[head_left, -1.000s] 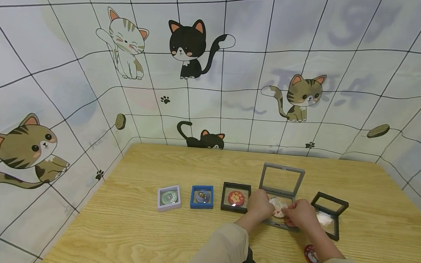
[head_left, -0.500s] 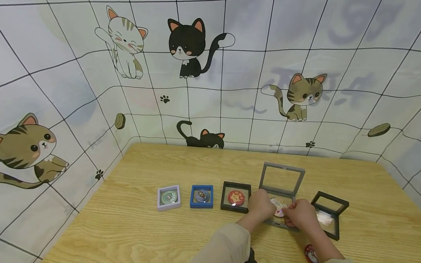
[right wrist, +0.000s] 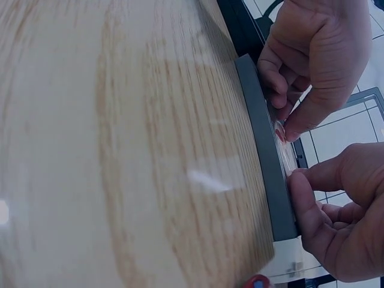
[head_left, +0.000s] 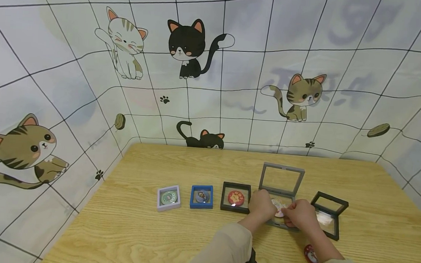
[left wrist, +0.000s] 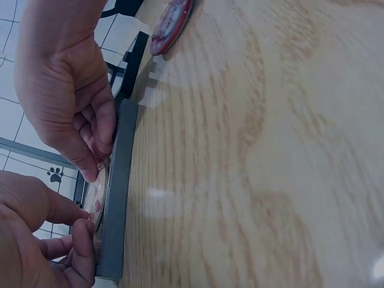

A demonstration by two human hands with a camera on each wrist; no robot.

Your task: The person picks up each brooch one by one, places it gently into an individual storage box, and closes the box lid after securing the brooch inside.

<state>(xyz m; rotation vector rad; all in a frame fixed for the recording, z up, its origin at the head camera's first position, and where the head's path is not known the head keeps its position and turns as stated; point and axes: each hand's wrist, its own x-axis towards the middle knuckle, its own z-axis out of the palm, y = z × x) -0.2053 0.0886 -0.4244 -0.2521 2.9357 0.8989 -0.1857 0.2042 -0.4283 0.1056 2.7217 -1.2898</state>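
A pale round badge [head_left: 278, 208] with a coloured print lies in the lower half of an opened grey display frame [head_left: 283, 166]. Its lid stands up at the back. My left hand [head_left: 262, 205] pinches the badge's left edge with curled fingers. From the other side, my right hand [head_left: 301, 215] pinches the right edge between thumb and index finger. In the left wrist view, the badge [left wrist: 101, 195] sits slightly tilted just inside the frame's grey side [left wrist: 119, 192]. Fingers partly hide it, also in the right wrist view.
Left of the hands stand a black frame [head_left: 222, 197] with a red badge, a blue frame [head_left: 191, 202] and a lilac frame [head_left: 159, 202]. An opened black frame [head_left: 336, 227] lies to the right. A red badge [head_left: 311, 256] lies by the right forearm on the wooden table [head_left: 137, 239].
My left hand has shifted slightly to the right along the badge. The right hand and the frames look unchanged.
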